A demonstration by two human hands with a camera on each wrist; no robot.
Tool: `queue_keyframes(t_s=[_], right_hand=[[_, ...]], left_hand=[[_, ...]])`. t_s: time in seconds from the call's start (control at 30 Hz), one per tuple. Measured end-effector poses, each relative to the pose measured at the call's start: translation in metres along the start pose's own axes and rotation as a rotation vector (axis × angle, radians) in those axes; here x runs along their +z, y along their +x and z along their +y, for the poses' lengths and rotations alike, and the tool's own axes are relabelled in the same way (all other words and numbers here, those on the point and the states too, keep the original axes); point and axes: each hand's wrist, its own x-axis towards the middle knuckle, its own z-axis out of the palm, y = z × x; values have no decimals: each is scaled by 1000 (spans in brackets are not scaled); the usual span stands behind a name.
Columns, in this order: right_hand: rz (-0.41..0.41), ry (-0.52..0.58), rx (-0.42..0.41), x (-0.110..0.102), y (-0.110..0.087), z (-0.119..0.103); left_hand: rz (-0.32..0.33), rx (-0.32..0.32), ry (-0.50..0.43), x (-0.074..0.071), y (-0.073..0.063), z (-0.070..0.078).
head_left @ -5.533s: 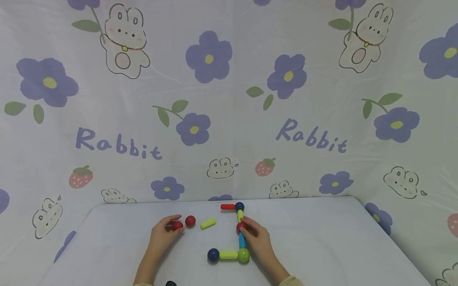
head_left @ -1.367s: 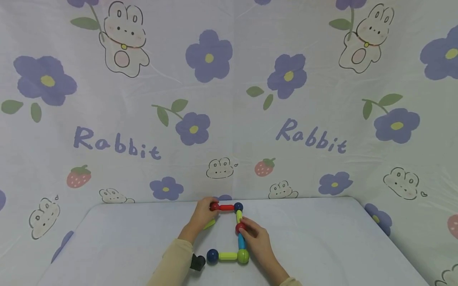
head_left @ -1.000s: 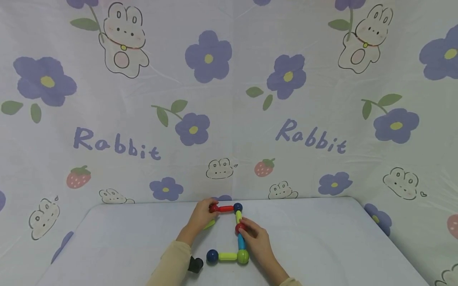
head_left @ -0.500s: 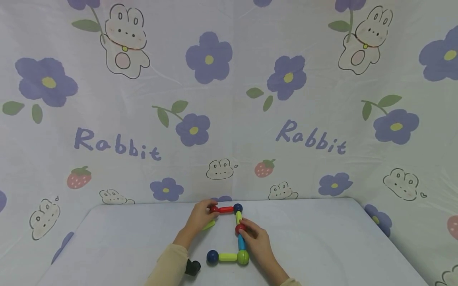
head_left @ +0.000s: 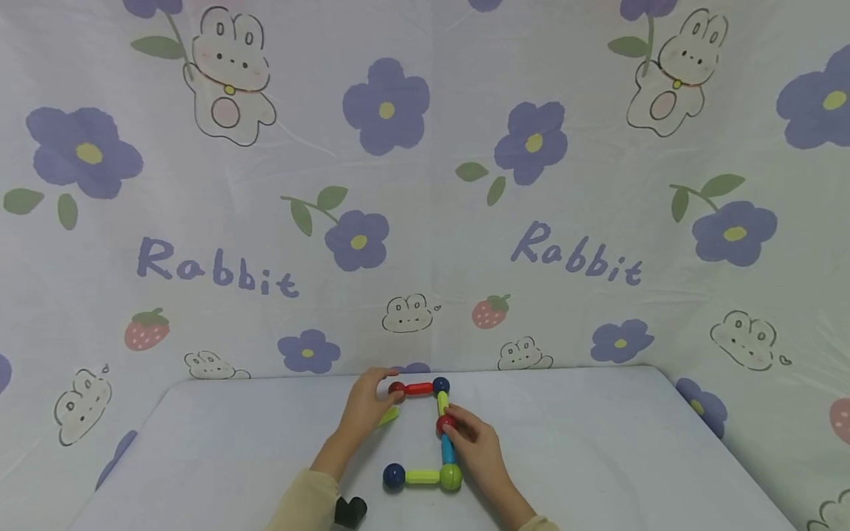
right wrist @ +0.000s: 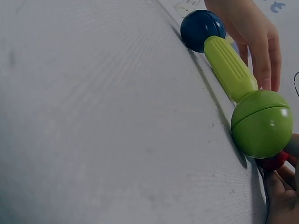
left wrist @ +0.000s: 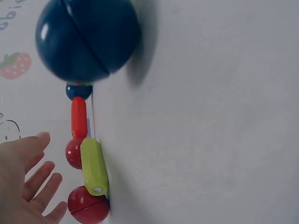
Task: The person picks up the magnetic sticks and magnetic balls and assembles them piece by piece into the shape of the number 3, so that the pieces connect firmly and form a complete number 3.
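Observation:
My left hand [head_left: 361, 405] is beside a red ball [head_left: 397, 388], fingers spread and apart from it in the left wrist view. That ball touches a red magnetic rod [head_left: 419, 389], which joins a dark blue ball [head_left: 441, 386]. A yellow-green rod [head_left: 443, 400] runs down to another red ball [head_left: 443, 424], pinched by my right hand [head_left: 481, 446]. Below it a blue rod [head_left: 448, 448] leads to a green ball [head_left: 451, 476]. From there a yellow-green rod [head_left: 423, 476] reaches a dark blue ball [head_left: 394, 476].
A loose yellow-green rod [left wrist: 94, 165] and a red ball [left wrist: 88, 205] lie by my left hand; in the head view the hand hides that ball. A black piece [head_left: 350, 511] shows by the left sleeve. Behind the white table [head_left: 598, 442] hangs a patterned cloth [head_left: 432, 184].
My left hand has brought a red ball from the left to the red rod's free end. In the last half second its fingers have opened off the ball. The right hand stays put.

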Motion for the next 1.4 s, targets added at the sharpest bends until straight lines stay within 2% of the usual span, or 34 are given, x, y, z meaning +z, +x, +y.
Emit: queue_keyframes(t_s=[0.2, 0.3, 0.5, 0.87, 1.13, 1.4], right_hand=[[-11, 9, -3, -1, 0, 0], [-11, 11, -4, -1, 0, 0], [-7, 8, -11, -1, 0, -1], [-2, -7, -4, -1, -1, -2], [-6, -21, -8, -1, -1, -2], [-5, -16, -25, -1, -1, -3]], left_hand=[[64, 58, -39, -3, -12, 4], [78, 66, -68, -4, -20, 6], [93, 21, -129, -5, -34, 8], [114, 55, -68, -1, -48, 4], [71, -16, -53, 0, -53, 6], [65, 11, 21, 0, -55, 7]])
